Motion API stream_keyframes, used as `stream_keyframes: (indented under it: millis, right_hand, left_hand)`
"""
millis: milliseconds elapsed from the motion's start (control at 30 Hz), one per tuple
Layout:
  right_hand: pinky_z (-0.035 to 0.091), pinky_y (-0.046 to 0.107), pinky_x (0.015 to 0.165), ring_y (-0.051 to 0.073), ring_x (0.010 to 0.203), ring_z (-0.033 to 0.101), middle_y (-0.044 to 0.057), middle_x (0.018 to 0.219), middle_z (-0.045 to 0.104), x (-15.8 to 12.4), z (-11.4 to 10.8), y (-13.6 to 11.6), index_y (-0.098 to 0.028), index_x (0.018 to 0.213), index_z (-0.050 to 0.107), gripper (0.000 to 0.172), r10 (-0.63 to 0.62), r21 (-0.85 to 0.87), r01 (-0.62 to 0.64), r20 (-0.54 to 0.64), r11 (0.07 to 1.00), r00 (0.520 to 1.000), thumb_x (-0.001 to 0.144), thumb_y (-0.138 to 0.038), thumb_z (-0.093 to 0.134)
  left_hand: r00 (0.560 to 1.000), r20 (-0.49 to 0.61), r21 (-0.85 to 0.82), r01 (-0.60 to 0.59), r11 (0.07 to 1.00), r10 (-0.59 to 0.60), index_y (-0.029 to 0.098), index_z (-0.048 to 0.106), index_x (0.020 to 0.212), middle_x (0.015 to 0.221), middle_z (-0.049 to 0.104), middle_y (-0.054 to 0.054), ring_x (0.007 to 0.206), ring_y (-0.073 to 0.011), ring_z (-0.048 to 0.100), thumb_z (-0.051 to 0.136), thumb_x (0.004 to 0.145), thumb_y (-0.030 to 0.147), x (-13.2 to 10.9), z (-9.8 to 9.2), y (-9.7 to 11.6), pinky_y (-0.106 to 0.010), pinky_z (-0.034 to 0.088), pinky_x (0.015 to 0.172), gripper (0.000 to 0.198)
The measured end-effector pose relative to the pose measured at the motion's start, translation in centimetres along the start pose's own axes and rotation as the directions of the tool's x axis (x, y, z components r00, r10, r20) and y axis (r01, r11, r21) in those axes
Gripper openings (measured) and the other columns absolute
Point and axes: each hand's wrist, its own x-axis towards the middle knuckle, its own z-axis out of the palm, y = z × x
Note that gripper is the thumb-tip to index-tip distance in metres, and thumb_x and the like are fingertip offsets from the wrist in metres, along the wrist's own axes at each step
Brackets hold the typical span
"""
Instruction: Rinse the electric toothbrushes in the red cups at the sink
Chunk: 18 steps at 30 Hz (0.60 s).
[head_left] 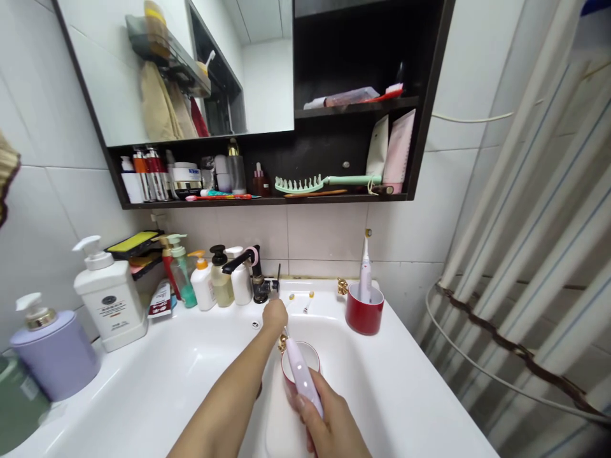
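My left hand (275, 315) reaches over the basin to the black faucet (258, 283), closed at its side lever (279, 277); its fingertips are mostly hidden. My right hand (329, 416) grips a lilac electric toothbrush handle (300, 370), its thin shaft pointing toward the faucet. Behind the handle is a red cup (312, 355) with a white inside and a gold ornament on its side. Whether my right hand also touches this cup I cannot tell. Two small brush heads (309, 301) lie on the sink's back ledge, right of the faucet.
A second red cup (365, 317) holding an upright electric toothbrush (365, 273) stands on the right ledge. Pump bottles (111, 299) line the left side of the white sink (401, 381). A dark cabinet shelf (267, 202) with a green hairbrush (305, 184) hangs above. Curtain (525, 254) at right.
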Motion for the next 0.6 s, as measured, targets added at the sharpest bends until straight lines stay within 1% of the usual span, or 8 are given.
stream_keyframes:
  millis: [100, 167, 200, 267, 367, 400, 433, 600]
  right_hand:
    - [0.031, 0.017, 0.031, 0.006, 0.032, 0.035, -0.005, 0.05, 0.035, 0.0, 0.0, 0.1, -0.016, 0.095, 0.038, 0.034, 0.02, 0.007, -0.02, 0.0, 1.0, 1.0, 0.068, -0.036, 0.033]
    - [0.031, 0.017, 0.031, 0.005, 0.033, 0.035, -0.004, 0.053, 0.037, -0.3, 0.1, 0.0, -0.016, 0.095, 0.038, 0.033, 0.031, 0.033, -0.032, 0.019, 0.999, 0.999, 0.068, -0.034, 0.032]
    - [0.03, 0.017, 0.031, 0.005, 0.033, 0.035, -0.004, 0.054, 0.038, -0.5, 0.3, -0.1, -0.016, 0.095, 0.038, 0.032, 0.035, 0.045, -0.037, 0.04, 0.998, 0.999, 0.068, -0.033, 0.032]
    - [0.029, 0.017, 0.031, 0.005, 0.033, 0.036, -0.004, 0.053, 0.039, -0.8, 0.6, -0.3, -0.016, 0.094, 0.038, 0.031, 0.048, 0.056, -0.053, 0.087, 0.997, 0.995, 0.068, -0.032, 0.033]
    - [0.029, 0.017, 0.03, 0.005, 0.032, 0.036, -0.005, 0.053, 0.039, -1.2, 1.3, -0.3, -0.015, 0.094, 0.038, 0.031, 0.073, 0.053, -0.08, 0.126, 0.995, 0.989, 0.069, -0.032, 0.033]
    - [0.029, 0.017, 0.03, 0.004, 0.032, 0.036, -0.005, 0.053, 0.039, -1.2, 1.5, -0.3, -0.015, 0.094, 0.038, 0.031, 0.071, 0.05, -0.078, 0.128, 0.996, 0.989, 0.069, -0.032, 0.033]
    - [0.03, 0.017, 0.03, 0.004, 0.033, 0.036, -0.005, 0.053, 0.039, -1.3, 1.6, -0.3, -0.015, 0.094, 0.038, 0.031, 0.065, 0.048, -0.072, 0.127, 0.996, 0.99, 0.069, -0.032, 0.033]
    - [0.031, 0.016, 0.03, 0.004, 0.034, 0.036, -0.005, 0.053, 0.039, -1.1, 1.7, -0.5, -0.016, 0.096, 0.037, 0.032, 0.081, 0.061, -0.088, 0.105, 0.994, 0.991, 0.07, -0.034, 0.033]
  left_hand:
    - [0.993, 0.104, -0.153, 0.065, 0.986, -0.049, 0.016, 0.038, 0.044, 0.048, 0.048, -0.002, 0.07, -0.0176, 0.052, 0.049, 0.056, 0.005, -2.3, -1.3, 0.8, -0.028, 0.038, 0.064, 0.019]
    - [0.983, 0.174, -0.253, 0.096, 0.963, -0.052, 0.015, 0.042, 0.051, 0.048, 0.048, 0.0, 0.058, -0.0128, 0.053, 0.047, 0.061, 0.012, -4.2, -2.7, 1.1, -0.026, 0.04, 0.058, 0.011]
    - [0.978, 0.205, -0.303, 0.112, 0.946, -0.05, 0.014, 0.042, 0.054, 0.05, 0.05, -0.001, 0.055, -0.011, 0.052, 0.046, 0.063, 0.015, -5.2, -3.4, 1.2, -0.025, 0.041, 0.057, 0.01]
    - [0.963, 0.264, -0.444, 0.176, 0.878, -0.059, 0.014, 0.042, 0.057, 0.056, 0.053, -0.002, 0.053, -0.0089, 0.052, 0.045, 0.065, 0.018, -7.0, -4.8, 1.1, -0.023, 0.042, 0.056, 0.009]
    - [0.941, 0.328, -0.649, 0.286, 0.705, -0.08, 0.013, 0.042, 0.06, 0.059, 0.054, -0.003, 0.05, -0.0089, 0.053, 0.049, 0.063, 0.018, -8.9, -6.3, 0.7, -0.023, 0.043, 0.054, 0.009]
    - [0.938, 0.336, -0.685, 0.304, 0.662, -0.083, 0.013, 0.042, 0.06, 0.059, 0.054, -0.003, 0.05, -0.0093, 0.053, 0.05, 0.061, 0.018, -9.3, -6.4, 0.5, -0.023, 0.042, 0.054, 0.01]
    - [0.937, 0.34, -0.697, 0.309, 0.647, -0.082, 0.012, 0.042, 0.06, 0.058, 0.054, -0.003, 0.05, -0.0097, 0.053, 0.052, 0.061, 0.018, -9.5, -6.5, 0.3, -0.023, 0.042, 0.055, 0.011]
    - [0.927, 0.37, -0.699, 0.321, 0.639, -0.062, 0.012, 0.042, 0.06, 0.055, 0.054, -0.002, 0.049, -0.0094, 0.054, 0.053, 0.06, 0.02, -9.8, -5.8, -0.3, -0.021, 0.041, 0.053, 0.014]
